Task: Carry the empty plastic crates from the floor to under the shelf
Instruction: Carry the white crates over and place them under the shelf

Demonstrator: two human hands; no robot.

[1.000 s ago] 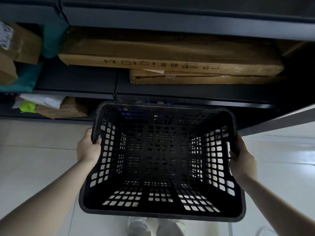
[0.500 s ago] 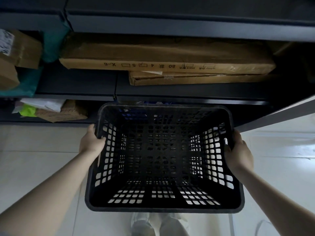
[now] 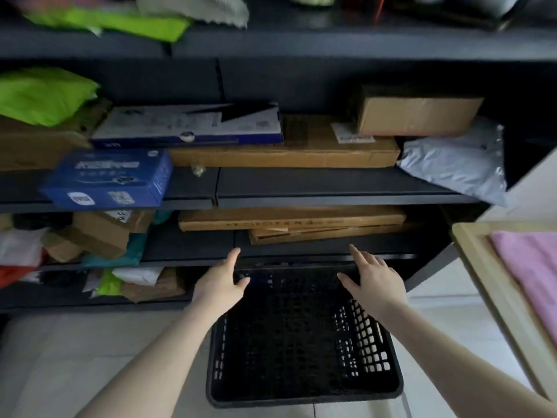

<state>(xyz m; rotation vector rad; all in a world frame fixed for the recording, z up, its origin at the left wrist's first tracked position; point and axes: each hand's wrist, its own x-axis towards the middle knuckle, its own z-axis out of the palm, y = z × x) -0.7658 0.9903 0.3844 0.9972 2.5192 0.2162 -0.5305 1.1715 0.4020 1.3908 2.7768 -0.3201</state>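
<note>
An empty black perforated plastic crate [image 3: 301, 342] sits on the pale tiled floor with its far end under the lowest board of the dark shelf unit [image 3: 331, 194]. My left hand [image 3: 221, 282] hovers over the crate's far left corner, fingers spread and straight, holding nothing. My right hand [image 3: 373, 279] is above the far right corner, also with fingers extended and apart from the rim. Both forearms reach in from the bottom of the frame. The crate's far wall is lost in shadow under the shelf.
The shelves hold long cardboard boxes [image 3: 289, 218], a blue box [image 3: 105, 179] overhanging the edge at left, green bags and a grey mailer [image 3: 458, 164]. A wooden-framed piece with pink cloth [image 3: 530, 273] stands at right. Parcels [image 3: 144, 285] fill the bottom left bay.
Both hands have let go of the crate's side rims and opened. The crate has gone down to the floor and partly under the shelf. The camera has tilted up, showing more shelves.
</note>
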